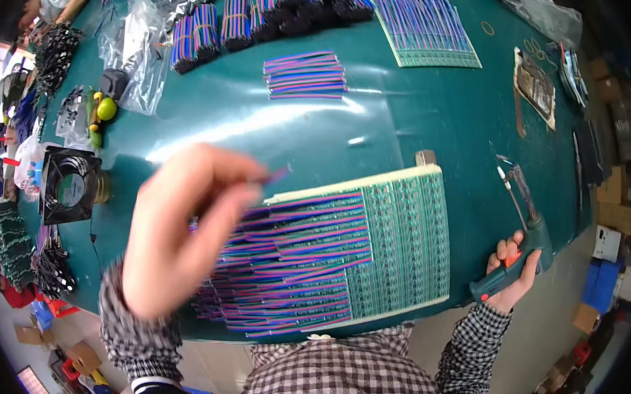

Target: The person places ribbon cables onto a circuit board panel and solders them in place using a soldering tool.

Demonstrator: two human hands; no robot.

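Observation:
My left hand [175,234], slightly blurred, is raised over the left part of a green circuit board panel [405,241]. Thumb and fingers pinch a short purple-blue wire [280,174], most of it hidden by the hand. Rows of pink, blue and purple wires [303,259] run across the panel's left side and overhang that edge, while its right side shows bare board. To the right of the panel my right hand [513,275] wraps around the handle of a dark green soldering gun [536,244] with an orange trigger. Its metal tip points up and away, apart from the board.
Loose wires [305,75] lie beyond the panel, with bundled wires [286,2] and a second wired panel [425,28] farther back. A small metal block [425,158] touches the panel's far edge. A square black fan [70,186] stands left, near clear plastic bags [138,53].

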